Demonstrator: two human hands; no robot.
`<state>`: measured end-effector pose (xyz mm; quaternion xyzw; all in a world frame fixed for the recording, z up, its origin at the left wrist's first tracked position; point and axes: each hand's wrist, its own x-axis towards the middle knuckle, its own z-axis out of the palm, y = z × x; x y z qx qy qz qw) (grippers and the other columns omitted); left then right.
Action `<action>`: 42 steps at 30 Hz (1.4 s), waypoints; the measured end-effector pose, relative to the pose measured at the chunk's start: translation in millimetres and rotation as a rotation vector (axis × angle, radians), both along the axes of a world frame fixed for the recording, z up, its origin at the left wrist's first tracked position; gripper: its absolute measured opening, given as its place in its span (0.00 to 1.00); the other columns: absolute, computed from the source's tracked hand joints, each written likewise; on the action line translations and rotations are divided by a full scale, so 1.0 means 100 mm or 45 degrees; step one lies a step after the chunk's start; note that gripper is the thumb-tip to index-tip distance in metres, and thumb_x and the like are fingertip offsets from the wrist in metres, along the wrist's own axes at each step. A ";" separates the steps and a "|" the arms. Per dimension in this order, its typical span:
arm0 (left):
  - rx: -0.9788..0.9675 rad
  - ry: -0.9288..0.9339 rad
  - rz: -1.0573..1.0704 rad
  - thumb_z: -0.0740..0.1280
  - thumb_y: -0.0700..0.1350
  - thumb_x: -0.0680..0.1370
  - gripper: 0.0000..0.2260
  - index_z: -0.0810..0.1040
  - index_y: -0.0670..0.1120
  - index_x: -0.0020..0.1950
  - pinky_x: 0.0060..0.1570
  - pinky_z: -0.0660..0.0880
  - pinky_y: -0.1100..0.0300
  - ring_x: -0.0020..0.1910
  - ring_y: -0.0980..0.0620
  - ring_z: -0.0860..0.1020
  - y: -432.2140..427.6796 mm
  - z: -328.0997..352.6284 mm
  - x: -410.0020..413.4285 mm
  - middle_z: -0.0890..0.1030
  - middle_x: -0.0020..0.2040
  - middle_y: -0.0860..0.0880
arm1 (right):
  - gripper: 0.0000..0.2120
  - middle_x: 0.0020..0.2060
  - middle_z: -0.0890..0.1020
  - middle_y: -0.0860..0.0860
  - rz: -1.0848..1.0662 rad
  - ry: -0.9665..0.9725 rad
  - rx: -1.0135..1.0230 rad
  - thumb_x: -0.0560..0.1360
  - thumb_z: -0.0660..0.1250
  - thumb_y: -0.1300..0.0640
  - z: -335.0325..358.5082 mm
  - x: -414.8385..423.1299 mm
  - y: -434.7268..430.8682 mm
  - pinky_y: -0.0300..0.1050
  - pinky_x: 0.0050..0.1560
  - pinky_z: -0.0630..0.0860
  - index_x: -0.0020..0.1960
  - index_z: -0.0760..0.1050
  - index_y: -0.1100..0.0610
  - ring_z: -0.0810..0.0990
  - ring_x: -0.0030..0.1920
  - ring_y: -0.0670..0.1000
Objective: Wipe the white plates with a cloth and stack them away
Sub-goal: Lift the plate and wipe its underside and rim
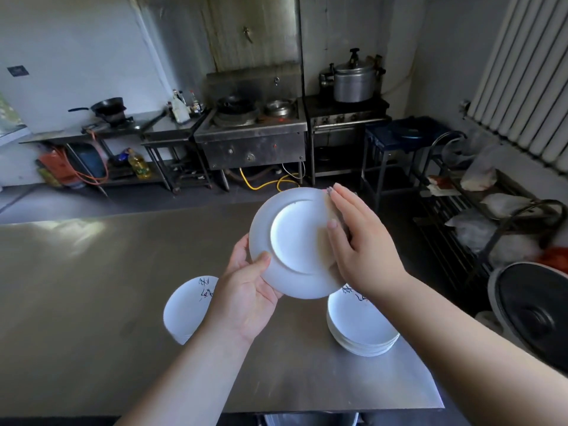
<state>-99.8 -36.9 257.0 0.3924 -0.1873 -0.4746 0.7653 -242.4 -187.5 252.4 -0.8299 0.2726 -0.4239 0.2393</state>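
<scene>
White plate (295,238), round, glossy, in curled left fingers (241,250), right fingers (344,204) flat against it.

The steel table (92,287) in front of me is dull brushed metal, with a bright patch of light on its far left. Two things lie on it, both on my side. To the left sits a lone plate (184,312), white and face up, with dark brush marks by its far rim. My left hand (246,299) hides its right side. Well apart to the right, near the table's right edge, stands a stack (362,330) of white plates. The top one is marked the same way and lies partly behind my right arm (430,321).
</scene>
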 end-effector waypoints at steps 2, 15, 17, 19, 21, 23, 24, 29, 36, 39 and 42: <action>-0.028 0.014 0.023 0.62 0.35 0.79 0.26 0.71 0.50 0.76 0.57 0.82 0.45 0.63 0.46 0.83 -0.03 0.03 -0.01 0.83 0.68 0.47 | 0.25 0.81 0.66 0.51 -0.002 -0.104 0.035 0.85 0.62 0.54 -0.04 0.04 0.14 0.51 0.79 0.64 0.80 0.66 0.60 0.62 0.81 0.47; 0.100 -0.109 -0.171 0.64 0.44 0.81 0.21 0.76 0.51 0.74 0.51 0.83 0.47 0.60 0.45 0.83 0.11 0.14 0.22 0.82 0.68 0.45 | 0.23 0.77 0.73 0.47 0.269 -0.034 0.118 0.83 0.62 0.56 0.09 -0.06 0.04 0.55 0.77 0.67 0.77 0.73 0.58 0.67 0.78 0.45; 0.058 -0.067 -0.103 0.64 0.44 0.80 0.22 0.74 0.51 0.75 0.51 0.84 0.45 0.62 0.45 0.83 0.11 0.10 0.19 0.81 0.69 0.45 | 0.28 0.82 0.63 0.51 0.143 -0.032 0.007 0.85 0.60 0.51 -0.13 -0.07 0.37 0.57 0.80 0.63 0.81 0.63 0.61 0.60 0.82 0.49; 0.017 -0.020 -0.049 0.63 0.43 0.80 0.22 0.73 0.51 0.75 0.50 0.84 0.44 0.63 0.44 0.83 0.11 0.06 0.15 0.81 0.70 0.44 | 0.34 0.85 0.53 0.54 0.108 0.000 -0.062 0.85 0.57 0.46 -0.38 -0.06 0.75 0.59 0.81 0.58 0.84 0.54 0.62 0.52 0.84 0.54; -0.004 -0.018 -0.045 0.62 0.43 0.81 0.22 0.72 0.51 0.76 0.49 0.84 0.44 0.65 0.42 0.82 0.13 0.04 0.12 0.80 0.70 0.44 | 0.35 0.85 0.50 0.55 0.093 0.034 -0.077 0.85 0.55 0.44 -0.41 -0.02 0.79 0.61 0.81 0.58 0.84 0.52 0.62 0.51 0.84 0.56; -0.028 -0.044 -0.048 0.61 0.43 0.82 0.22 0.71 0.51 0.77 0.51 0.83 0.42 0.67 0.41 0.80 0.13 0.05 0.11 0.79 0.72 0.44 | 0.33 0.84 0.57 0.55 0.057 0.025 -0.067 0.85 0.56 0.46 -0.26 0.05 0.52 0.60 0.80 0.61 0.84 0.56 0.62 0.55 0.83 0.53; -0.045 -0.053 -0.041 0.61 0.43 0.83 0.21 0.71 0.52 0.77 0.52 0.83 0.42 0.68 0.41 0.80 0.13 0.07 0.10 0.79 0.72 0.44 | 0.31 0.83 0.60 0.55 0.023 0.016 -0.070 0.86 0.56 0.47 -0.15 0.09 0.37 0.58 0.80 0.61 0.83 0.59 0.63 0.56 0.83 0.51; -0.137 -0.019 -0.004 0.60 0.40 0.84 0.22 0.71 0.51 0.78 0.54 0.82 0.43 0.70 0.38 0.78 0.07 0.12 0.00 0.79 0.72 0.43 | 0.33 0.85 0.49 0.50 0.013 -0.060 0.038 0.86 0.51 0.43 -0.23 0.19 0.67 0.50 0.82 0.52 0.85 0.51 0.57 0.46 0.84 0.46; 0.043 -0.035 -0.150 0.65 0.48 0.80 0.24 0.72 0.52 0.77 0.55 0.81 0.38 0.67 0.41 0.81 0.15 0.22 0.24 0.80 0.71 0.44 | 0.19 0.72 0.77 0.46 0.181 -0.341 0.337 0.84 0.59 0.57 0.03 0.15 0.17 0.57 0.75 0.69 0.71 0.79 0.56 0.71 0.75 0.51; 0.099 -0.033 -0.167 0.61 0.47 0.83 0.21 0.74 0.51 0.76 0.53 0.83 0.42 0.62 0.43 0.83 0.24 0.22 0.36 0.81 0.70 0.43 | 0.17 0.71 0.79 0.45 0.391 -0.188 0.338 0.85 0.59 0.56 0.11 0.18 -0.06 0.59 0.76 0.69 0.69 0.81 0.54 0.72 0.75 0.50; 0.040 -0.009 -0.081 0.61 0.44 0.82 0.21 0.74 0.49 0.77 0.49 0.84 0.46 0.64 0.43 0.82 0.30 0.12 0.33 0.80 0.71 0.42 | 0.21 0.78 0.71 0.45 0.335 -0.107 0.205 0.86 0.58 0.54 -0.02 0.18 0.14 0.54 0.79 0.64 0.76 0.74 0.56 0.66 0.79 0.44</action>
